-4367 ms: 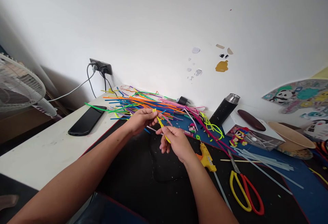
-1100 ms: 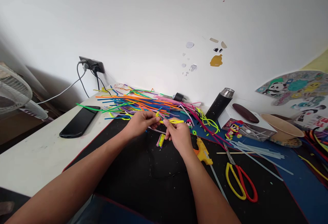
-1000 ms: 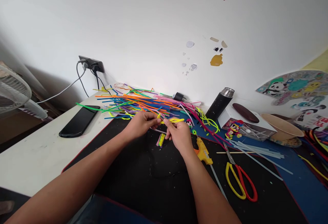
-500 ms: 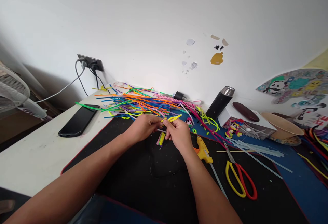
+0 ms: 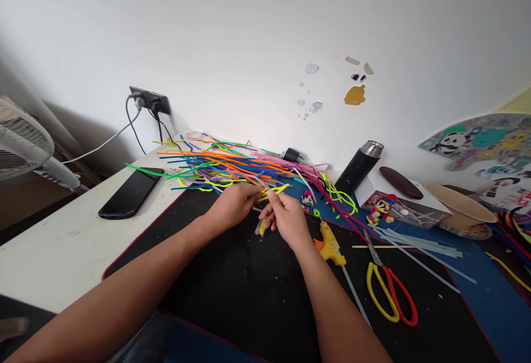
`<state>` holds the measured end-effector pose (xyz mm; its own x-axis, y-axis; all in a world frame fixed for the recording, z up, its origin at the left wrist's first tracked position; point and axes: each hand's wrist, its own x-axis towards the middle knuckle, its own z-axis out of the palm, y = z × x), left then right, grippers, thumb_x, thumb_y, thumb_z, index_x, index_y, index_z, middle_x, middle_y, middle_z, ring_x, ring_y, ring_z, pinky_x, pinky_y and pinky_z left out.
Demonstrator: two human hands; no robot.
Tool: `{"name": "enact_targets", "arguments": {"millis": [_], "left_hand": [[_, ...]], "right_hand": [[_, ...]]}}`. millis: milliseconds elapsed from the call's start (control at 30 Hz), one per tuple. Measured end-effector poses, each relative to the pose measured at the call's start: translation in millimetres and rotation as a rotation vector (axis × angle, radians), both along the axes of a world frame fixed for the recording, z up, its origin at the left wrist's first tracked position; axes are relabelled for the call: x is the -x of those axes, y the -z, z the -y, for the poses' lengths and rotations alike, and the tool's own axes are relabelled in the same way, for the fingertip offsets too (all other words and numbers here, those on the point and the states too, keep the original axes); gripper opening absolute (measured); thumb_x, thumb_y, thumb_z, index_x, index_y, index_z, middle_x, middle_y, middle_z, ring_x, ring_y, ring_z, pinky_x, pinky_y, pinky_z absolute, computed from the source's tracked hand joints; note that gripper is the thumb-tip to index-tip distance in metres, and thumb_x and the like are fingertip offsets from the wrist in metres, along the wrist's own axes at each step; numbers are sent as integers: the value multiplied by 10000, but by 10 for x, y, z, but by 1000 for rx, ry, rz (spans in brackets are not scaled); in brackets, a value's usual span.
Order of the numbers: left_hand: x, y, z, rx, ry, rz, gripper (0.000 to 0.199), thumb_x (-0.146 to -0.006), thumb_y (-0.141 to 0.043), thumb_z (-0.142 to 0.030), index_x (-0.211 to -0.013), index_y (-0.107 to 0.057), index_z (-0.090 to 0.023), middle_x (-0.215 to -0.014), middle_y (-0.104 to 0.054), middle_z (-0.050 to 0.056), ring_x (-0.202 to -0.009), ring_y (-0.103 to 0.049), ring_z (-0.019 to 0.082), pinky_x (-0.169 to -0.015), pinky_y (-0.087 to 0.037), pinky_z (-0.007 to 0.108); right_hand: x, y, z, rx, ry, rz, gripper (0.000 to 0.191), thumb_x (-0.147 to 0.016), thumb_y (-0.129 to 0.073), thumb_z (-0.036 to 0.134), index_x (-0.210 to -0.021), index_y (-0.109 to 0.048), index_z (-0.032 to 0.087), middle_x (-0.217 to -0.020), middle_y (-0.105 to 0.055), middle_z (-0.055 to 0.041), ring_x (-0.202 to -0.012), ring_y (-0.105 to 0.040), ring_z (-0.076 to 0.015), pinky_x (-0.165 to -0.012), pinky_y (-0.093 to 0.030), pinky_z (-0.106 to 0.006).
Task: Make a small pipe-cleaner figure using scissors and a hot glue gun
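Observation:
Just above the front of the black mat [image 5: 215, 291], a bent yellow pipe cleaner [image 5: 282, 189] is between my two hands. My left hand [image 5: 233, 206] is closed, pinching it between thumb and fingertips. From the right, my right hand [image 5: 287, 218] has its thumb against the same pipe cleaner, with the other fingers loosely curled below. Partly behind those fingers lies a small bundle of coloured pipe cleaner pieces [image 5: 261, 228] on the mat. Right of my right hand rests a yellow hot glue gun [image 5: 331, 245]; a small yellow-green ring [image 5: 316, 213] is by its nozzle.
A pile of coloured pipe cleaners [image 5: 224, 165] lies along the wall. To the left is a black phone [image 5: 130, 194]. At right are scissors [image 5: 384, 288], glue sticks [image 5: 427, 247], a black flask [image 5: 360, 165], a small figure [image 5: 380, 209] and a tissue box [image 5: 423, 213].
My right hand's lower fingers have loosened and now cover more of the small bundle. The yellow pipe cleaner's free ends have shifted slightly. The whole view has moved a little.

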<state>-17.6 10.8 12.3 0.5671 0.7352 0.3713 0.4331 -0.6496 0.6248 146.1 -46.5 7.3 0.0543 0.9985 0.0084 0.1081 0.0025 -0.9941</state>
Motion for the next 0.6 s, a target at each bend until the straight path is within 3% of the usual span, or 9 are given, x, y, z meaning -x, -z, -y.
{"name": "enact_targets", "arguments": {"millis": [133, 233, 367, 600], "left_hand": [[-27, 28, 20, -62, 42, -33, 300, -1038, -441, -226, -1042, -740, -201, -975, -751, 94, -899, -691, 225, -793, -478, 284], [-35, 47, 33, -115, 60, -111, 295, -1051, -427, -227, -1130, -708, -186, -1037, -747, 114, -963, -694, 244, -842, -493, 307], [-26, 46, 33, -148, 81, -188, 209, -1029, -489, -218, -1078, -689, -184, -985, -734, 101, -914, -693, 239, -827, -502, 310], [-27, 62, 8, -203, 52, -249, 247, -1054, -441, -224, -1062, -684, -181, -981, -734, 109, -903, -694, 243, -814, -506, 318]], "right_hand": [[-28, 10, -18, 7, 36, -32, 582, -893, -571, 738, -717, -587, 183, -622, -725, -65, -401, -642, -135, -345, -403, -181], [-37, 21, -25, 14, 46, -37, 574, -890, -575, 733, -734, -604, 181, -619, -722, -59, -402, -641, -136, -342, -404, -182], [-24, 33, -19, 7, 48, -18, 555, -898, -578, 707, -705, -589, 186, -631, -725, -58, -404, -646, -136, -339, -406, -184], [-6, 24, -12, 30, 20, -24, 549, -890, -586, 709, -750, -614, 180, -644, -732, -64, -405, -650, -138, -337, -395, -180]]}}
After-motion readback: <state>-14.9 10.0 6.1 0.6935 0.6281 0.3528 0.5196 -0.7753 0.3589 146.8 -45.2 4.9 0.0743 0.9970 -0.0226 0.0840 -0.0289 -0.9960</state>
